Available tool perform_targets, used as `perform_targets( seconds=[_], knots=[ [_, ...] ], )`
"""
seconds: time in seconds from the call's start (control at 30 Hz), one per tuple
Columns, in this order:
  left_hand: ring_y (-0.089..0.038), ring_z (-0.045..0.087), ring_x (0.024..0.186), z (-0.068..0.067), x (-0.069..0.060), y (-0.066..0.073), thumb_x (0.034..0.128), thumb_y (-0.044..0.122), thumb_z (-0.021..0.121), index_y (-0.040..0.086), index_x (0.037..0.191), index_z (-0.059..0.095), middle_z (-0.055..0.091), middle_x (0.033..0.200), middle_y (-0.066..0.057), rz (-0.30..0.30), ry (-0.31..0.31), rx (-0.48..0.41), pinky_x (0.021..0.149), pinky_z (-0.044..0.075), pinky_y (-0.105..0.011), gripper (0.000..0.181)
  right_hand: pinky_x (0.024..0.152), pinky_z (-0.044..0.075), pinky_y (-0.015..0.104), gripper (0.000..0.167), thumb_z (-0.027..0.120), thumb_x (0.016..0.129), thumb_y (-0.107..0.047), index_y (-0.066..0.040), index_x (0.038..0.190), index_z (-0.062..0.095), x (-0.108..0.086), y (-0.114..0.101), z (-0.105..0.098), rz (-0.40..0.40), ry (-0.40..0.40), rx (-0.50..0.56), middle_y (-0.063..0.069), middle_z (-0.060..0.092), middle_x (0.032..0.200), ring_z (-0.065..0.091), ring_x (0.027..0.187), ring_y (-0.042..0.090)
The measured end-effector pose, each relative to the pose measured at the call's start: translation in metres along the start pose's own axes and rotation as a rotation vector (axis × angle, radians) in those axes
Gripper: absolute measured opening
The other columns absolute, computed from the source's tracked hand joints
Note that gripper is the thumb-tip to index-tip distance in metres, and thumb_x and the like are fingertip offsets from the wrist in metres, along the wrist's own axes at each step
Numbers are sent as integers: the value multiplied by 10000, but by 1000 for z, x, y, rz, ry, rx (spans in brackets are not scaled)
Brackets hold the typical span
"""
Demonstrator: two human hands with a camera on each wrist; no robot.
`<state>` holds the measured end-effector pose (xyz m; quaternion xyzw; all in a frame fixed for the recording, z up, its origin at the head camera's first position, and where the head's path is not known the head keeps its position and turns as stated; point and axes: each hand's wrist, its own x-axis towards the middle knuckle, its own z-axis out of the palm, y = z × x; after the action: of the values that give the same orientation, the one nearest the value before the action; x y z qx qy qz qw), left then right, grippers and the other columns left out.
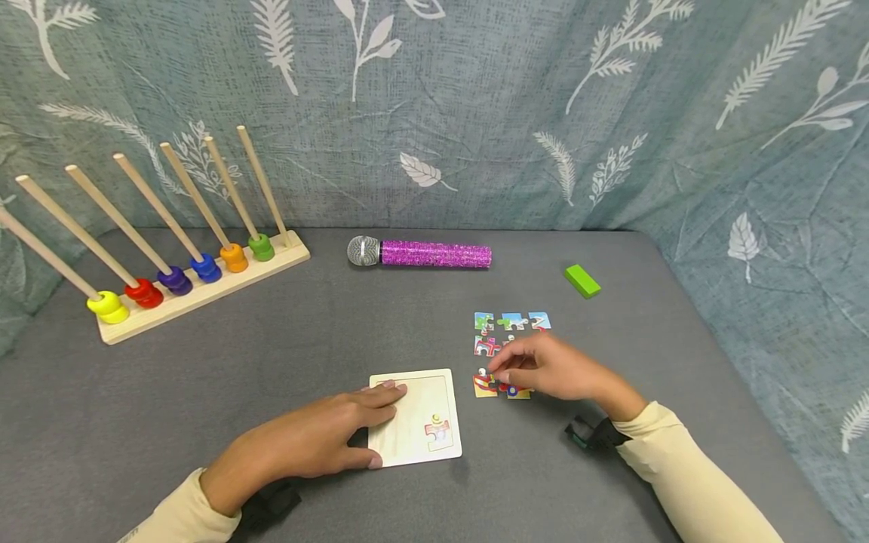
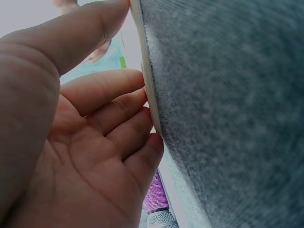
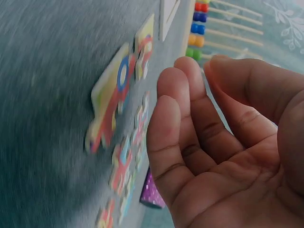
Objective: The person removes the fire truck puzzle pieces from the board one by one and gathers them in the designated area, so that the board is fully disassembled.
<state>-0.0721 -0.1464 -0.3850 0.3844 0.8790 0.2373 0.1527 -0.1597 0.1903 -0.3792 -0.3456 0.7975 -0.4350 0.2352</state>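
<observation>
My left hand [image 1: 319,434] rests on a square wooden puzzle tray [image 1: 407,452], fingers on its surface and thumb at its near left edge. In the left wrist view the fingertips touch the rim of the tray [image 2: 148,78]. One jigsaw piece [image 1: 437,430] lies inside it, at the lower right. Over loose jigsaw pieces [image 1: 485,385] right of the tray hovers my right hand [image 1: 553,366], hiding some of them. The right wrist view shows its fingers gently bent, with nothing visible between them, beside a jigsaw piece [image 3: 111,97].
Behind the tray lies a microphone [image 1: 434,254] with a sparkly purple handle. A green block [image 1: 582,280] is at the right. At the left stands a wooden peg rack [image 1: 204,294] with coloured beads on tall rods. A leaf-patterned curtain [image 1: 434,113] hangs behind the grey table [image 1: 305,324].
</observation>
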Motion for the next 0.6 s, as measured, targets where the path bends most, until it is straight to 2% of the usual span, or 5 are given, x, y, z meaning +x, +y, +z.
perform_targets(
  seconds=[0.17, 0.37, 0.6],
  knots=[
    [-311, 354, 1379, 0, 0, 0, 866, 249, 740, -38, 1371, 519, 370, 1521, -122, 2, 3, 4, 1056, 358, -489, 622, 731, 533, 258, 149, 625, 934, -22, 9, 1054, 707, 4, -3, 9, -10, -37, 39, 75, 719, 987, 672, 864, 200],
    [-303, 352, 1382, 1, 1, -2, 868, 258, 740, -29, 1374, 520, 372, 1521, -116, 2, -2, 3, 1056, 358, -490, 622, 767, 537, 271, 144, 627, 936, -38, -10, 1044, 717, 8, -8, 18, -11, -53, 18, 44, 724, 979, 678, 892, 158],
    [-283, 347, 1385, 1, 3, -1, 859, 247, 752, -16, 1380, 520, 366, 1524, -106, -14, -17, -8, 1050, 371, -476, 628, 720, 535, 252, 157, 624, 938, -33, -14, 1054, 728, 15, -15, 32, -72, -102, 23, 43, 731, 984, 649, 838, 96]
  ],
)
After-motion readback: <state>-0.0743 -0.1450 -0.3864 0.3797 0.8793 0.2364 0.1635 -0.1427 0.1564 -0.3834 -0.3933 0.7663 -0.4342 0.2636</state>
